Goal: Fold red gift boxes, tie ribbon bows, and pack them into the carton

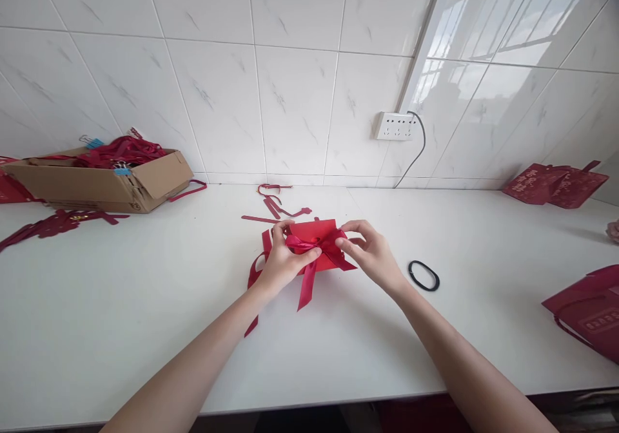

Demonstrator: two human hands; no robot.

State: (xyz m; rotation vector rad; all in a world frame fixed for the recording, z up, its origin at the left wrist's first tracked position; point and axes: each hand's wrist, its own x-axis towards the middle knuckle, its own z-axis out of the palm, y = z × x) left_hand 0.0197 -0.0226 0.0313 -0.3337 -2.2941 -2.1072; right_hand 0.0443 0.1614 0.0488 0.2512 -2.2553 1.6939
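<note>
A small bright red box or packet [313, 230] is held just over the white table, with a darker red satin ribbon bow [305, 285] across its front. My left hand [284, 256] grips its left side, the thumb pressed on the middle of the bow. The thumb and forefinger of my right hand [366, 247] pinch the right loop of the ribbon at the box's right edge. Ribbon tails hang down in front and to the right. More dark red ribbon [253, 272] lies left of the box, partly behind my left hand.
On the white table [145, 304] a cardboard box [91, 185] of red ribbons stands back left, with loose strips beside it. Ribbon pieces [275, 207] lie behind the hands. A black ring [424, 276] and red bags [587, 310] are at right. A socket strip [397, 127] is on the wall.
</note>
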